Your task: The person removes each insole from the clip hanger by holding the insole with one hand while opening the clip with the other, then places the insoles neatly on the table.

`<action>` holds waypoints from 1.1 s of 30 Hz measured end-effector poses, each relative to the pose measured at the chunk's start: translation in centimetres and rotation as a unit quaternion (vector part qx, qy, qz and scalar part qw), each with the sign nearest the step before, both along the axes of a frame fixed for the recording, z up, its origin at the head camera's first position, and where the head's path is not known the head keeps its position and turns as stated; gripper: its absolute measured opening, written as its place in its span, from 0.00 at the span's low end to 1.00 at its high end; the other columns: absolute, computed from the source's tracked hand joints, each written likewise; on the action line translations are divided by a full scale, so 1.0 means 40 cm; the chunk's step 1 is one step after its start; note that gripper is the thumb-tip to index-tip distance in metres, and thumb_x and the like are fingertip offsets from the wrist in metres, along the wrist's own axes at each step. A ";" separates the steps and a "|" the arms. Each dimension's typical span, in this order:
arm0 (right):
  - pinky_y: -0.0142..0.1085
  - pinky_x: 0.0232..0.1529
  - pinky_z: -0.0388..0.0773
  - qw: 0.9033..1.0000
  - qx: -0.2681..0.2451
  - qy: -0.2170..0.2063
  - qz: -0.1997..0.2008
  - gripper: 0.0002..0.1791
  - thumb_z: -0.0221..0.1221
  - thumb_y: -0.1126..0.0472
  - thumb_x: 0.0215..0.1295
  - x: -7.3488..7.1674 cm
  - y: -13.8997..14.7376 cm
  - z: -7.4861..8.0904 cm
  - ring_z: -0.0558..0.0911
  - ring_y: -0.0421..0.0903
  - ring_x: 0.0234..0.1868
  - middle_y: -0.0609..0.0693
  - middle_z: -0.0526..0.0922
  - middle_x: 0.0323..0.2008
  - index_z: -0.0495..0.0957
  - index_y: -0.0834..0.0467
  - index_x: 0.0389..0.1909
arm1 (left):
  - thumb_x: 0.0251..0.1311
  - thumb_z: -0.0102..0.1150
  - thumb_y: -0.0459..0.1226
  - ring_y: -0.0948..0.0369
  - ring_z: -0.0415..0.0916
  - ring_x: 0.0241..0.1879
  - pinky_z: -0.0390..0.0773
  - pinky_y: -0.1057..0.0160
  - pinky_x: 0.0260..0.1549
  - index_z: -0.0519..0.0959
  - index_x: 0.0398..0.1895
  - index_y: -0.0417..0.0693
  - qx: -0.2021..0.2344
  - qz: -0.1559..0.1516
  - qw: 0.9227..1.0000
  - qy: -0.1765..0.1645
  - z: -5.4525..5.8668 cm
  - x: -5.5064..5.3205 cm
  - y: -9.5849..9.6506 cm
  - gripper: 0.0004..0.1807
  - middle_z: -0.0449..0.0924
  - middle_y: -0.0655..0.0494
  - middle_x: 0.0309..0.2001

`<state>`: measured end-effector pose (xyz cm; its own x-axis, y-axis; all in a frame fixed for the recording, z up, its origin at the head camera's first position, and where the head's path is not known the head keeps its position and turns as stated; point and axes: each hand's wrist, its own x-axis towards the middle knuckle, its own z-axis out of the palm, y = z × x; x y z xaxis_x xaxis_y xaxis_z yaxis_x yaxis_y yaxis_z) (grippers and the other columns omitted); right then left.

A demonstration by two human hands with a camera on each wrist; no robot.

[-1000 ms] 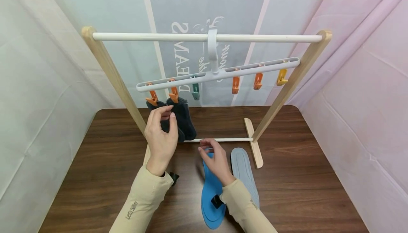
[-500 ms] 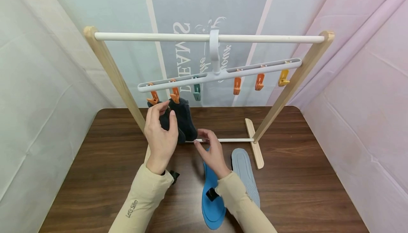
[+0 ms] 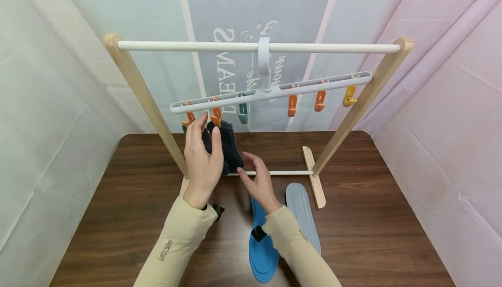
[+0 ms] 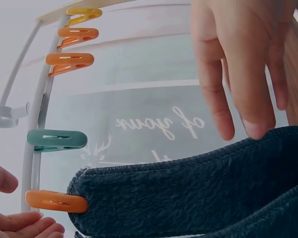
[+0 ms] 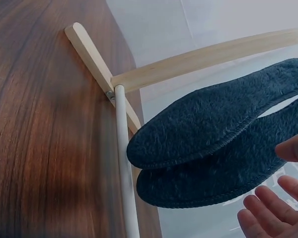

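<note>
Two dark fuzzy insoles hang side by side from orange clips at the hanger's left end. The near-right insole (image 3: 231,147) is held at its heel end by an orange clip (image 3: 215,117). In the right wrist view both insoles show, the second insole (image 5: 203,104) in full length. My left hand (image 3: 201,160) is raised in front of them, thumb and fingers spread either side of that clip (image 4: 57,201), none seen gripping it. My right hand (image 3: 259,184) is beside the lower tip, fingers loosely bent; whether it touches the insole I cannot tell.
A white hanger (image 3: 270,91) hooks over the wooden rack's white rod (image 3: 196,46). It also carries a green clip (image 3: 243,113), orange clips (image 3: 292,106) and a yellow clip (image 3: 350,96). A blue insole (image 3: 263,256) and a grey insole (image 3: 302,210) lie on the table (image 3: 372,234).
My left hand has risen slightly, its fingertips now around the level of the orange clips. My right hand has moved up and left toward the lower tip of the hanging insole.
</note>
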<state>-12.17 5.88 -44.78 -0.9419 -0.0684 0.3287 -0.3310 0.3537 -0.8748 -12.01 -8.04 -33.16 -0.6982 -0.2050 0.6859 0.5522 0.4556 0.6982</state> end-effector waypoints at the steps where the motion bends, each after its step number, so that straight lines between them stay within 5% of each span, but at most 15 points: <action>1: 0.48 0.59 0.73 1.000 -0.002 0.001 0.002 0.24 0.59 0.61 0.66 -0.002 -0.002 0.001 0.75 0.52 0.59 0.55 0.76 0.57 0.70 0.59 0.62 | 0.70 0.47 0.34 0.50 0.68 0.61 0.68 0.51 0.62 0.67 0.62 0.33 0.000 -0.002 1.000 0.000 0.002 0.000 0.000 0.21 0.69 0.40 0.61; 22: 0.45 0.56 0.77 0.999 -0.033 0.012 0.007 0.10 0.56 0.63 0.68 -0.058 -0.040 0.027 0.81 0.52 0.51 0.57 0.81 0.46 0.77 0.61 0.48 | 0.73 0.43 0.35 0.47 0.68 0.60 0.69 0.49 0.60 0.67 0.61 0.31 -0.012 -0.006 1.000 -0.016 0.008 -0.013 0.010 0.20 0.69 0.36 0.58; 28: 0.51 0.54 0.77 0.998 -0.051 0.020 0.007 0.10 0.55 0.68 0.68 -0.055 -0.049 0.030 0.80 0.58 0.50 0.63 0.80 0.46 0.75 0.67 0.48 | 0.75 0.37 0.34 0.46 0.71 0.50 0.72 0.49 0.48 0.67 0.61 0.30 -0.007 -0.013 1.000 -0.022 0.012 -0.026 0.012 0.19 0.70 0.35 0.55; 33: 0.53 0.50 0.78 0.999 -0.048 0.015 0.012 0.10 0.53 0.72 0.68 -0.027 -0.057 0.082 0.80 0.62 0.47 0.67 0.79 0.44 0.74 0.71 0.47 | 0.75 0.38 0.35 0.46 0.71 0.50 0.72 0.49 0.49 0.68 0.60 0.30 0.013 -0.020 0.999 -0.026 0.011 -0.037 0.016 0.19 0.70 0.36 0.56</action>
